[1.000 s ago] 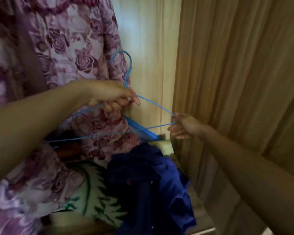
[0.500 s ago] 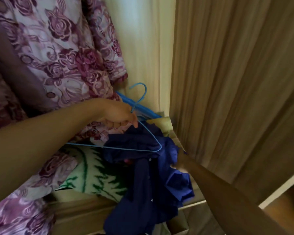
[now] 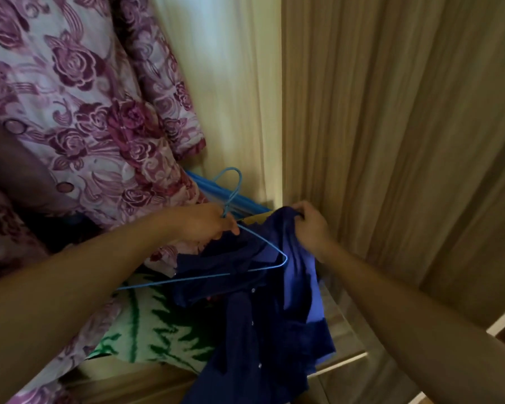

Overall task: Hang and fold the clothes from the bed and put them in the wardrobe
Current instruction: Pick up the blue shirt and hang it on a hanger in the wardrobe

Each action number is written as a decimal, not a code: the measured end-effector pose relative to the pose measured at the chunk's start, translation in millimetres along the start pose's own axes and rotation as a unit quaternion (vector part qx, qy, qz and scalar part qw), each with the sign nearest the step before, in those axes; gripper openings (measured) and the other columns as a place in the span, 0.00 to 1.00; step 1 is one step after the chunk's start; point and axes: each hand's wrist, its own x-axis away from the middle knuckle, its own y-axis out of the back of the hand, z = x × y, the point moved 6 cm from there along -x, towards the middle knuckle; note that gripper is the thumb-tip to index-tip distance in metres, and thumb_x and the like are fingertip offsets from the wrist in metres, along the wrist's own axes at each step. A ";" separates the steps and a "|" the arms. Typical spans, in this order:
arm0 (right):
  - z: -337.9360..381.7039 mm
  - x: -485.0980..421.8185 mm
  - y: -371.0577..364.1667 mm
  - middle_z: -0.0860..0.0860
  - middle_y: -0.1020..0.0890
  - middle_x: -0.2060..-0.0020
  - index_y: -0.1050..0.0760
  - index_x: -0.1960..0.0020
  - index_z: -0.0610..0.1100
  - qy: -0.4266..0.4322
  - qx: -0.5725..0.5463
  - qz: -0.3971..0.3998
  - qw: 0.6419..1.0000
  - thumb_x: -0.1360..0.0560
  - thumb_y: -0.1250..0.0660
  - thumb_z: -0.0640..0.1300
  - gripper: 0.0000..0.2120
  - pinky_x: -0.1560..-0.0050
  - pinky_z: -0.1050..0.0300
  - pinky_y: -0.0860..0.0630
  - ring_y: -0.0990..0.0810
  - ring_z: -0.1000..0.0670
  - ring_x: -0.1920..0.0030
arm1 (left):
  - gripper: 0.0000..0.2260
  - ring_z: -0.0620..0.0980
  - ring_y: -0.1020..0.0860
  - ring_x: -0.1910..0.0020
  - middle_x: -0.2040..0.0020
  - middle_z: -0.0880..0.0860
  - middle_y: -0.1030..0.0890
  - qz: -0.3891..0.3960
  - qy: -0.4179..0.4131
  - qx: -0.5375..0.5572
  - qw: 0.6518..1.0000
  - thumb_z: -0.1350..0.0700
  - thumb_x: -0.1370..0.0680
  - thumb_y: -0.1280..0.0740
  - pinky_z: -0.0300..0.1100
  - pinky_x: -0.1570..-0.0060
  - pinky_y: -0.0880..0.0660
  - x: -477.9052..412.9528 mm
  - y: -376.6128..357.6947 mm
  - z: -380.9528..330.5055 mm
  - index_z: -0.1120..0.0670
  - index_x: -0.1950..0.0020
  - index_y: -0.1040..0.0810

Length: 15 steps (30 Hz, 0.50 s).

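Observation:
A thin blue wire hanger [image 3: 278, 252] is gripped at its neck by my left hand [image 3: 207, 224], its hook pointing up. Below it a dark blue buttoned shirt [image 3: 263, 316] lies crumpled in the bottom of the wardrobe and spills over the front edge. My right hand [image 3: 311, 225] pinches the shirt's upper edge, lifting it beside the hanger's right corner. The hanger's lower bar crosses over the shirt.
A purple floral garment [image 3: 79, 106] hangs at the left inside the wardrobe. A green and white patterned cloth [image 3: 146, 333] lies under the shirt. The wooden wardrobe door [image 3: 397, 126] stands at the right. More blue hangers [image 3: 216, 189] lean behind my left hand.
The hanger has come down from chest height to just above the shirt. My right hand let go of the hanger's corner, dropped to the shirt, and now lifts its upper edge.

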 end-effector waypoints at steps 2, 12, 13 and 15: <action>42.5 -7.3 6.5 0.51 0.21 0.62 0.25 0.59 0.46 0.009 -0.077 0.011 0.997 0.23 0.43 0.28 0.17 0.57 0.66 0.28 0.24 0.53 0.60 | 0.14 0.43 0.30 0.75 0.70 0.49 0.27 -0.031 -0.033 0.032 0.998 0.53 0.15 0.40 0.35 0.74 0.33 -1.6 3.1 -10.1 0.57 0.53 0.17; 202.6 4.3 31.3 0.40 0.19 0.61 0.21 0.59 0.37 0.101 -0.175 0.127 0.971 0.24 0.41 0.29 0.12 0.54 0.57 0.26 0.22 0.49 0.58 | 0.13 0.41 0.39 0.82 0.77 0.46 0.35 -0.159 -0.118 0.256 0.946 0.58 0.15 0.43 0.31 0.80 0.45 -2.2 33.9 -70.2 0.51 0.60 0.32; 208.4 2.1 34.9 0.38 0.18 0.59 0.20 0.58 0.35 0.136 -0.104 0.122 0.978 0.23 0.41 0.30 0.12 0.52 0.56 0.26 0.21 0.48 0.56 | 0.14 0.42 0.38 0.81 0.75 0.48 0.34 -0.179 -0.134 0.253 0.941 0.60 0.16 0.43 0.33 0.80 0.45 0.0 39.5 -75.1 0.52 0.61 0.32; 208.0 -4.3 39.8 0.39 0.17 0.53 0.18 0.53 0.36 0.187 0.057 0.118 0.974 0.22 0.39 0.34 0.10 0.44 0.51 0.25 0.20 0.45 0.51 | 0.14 0.45 0.37 0.78 0.73 0.50 0.33 -0.219 -0.153 0.232 0.935 0.64 0.18 0.41 0.37 0.76 0.43 4.7 52.9 -79.7 0.52 0.63 0.30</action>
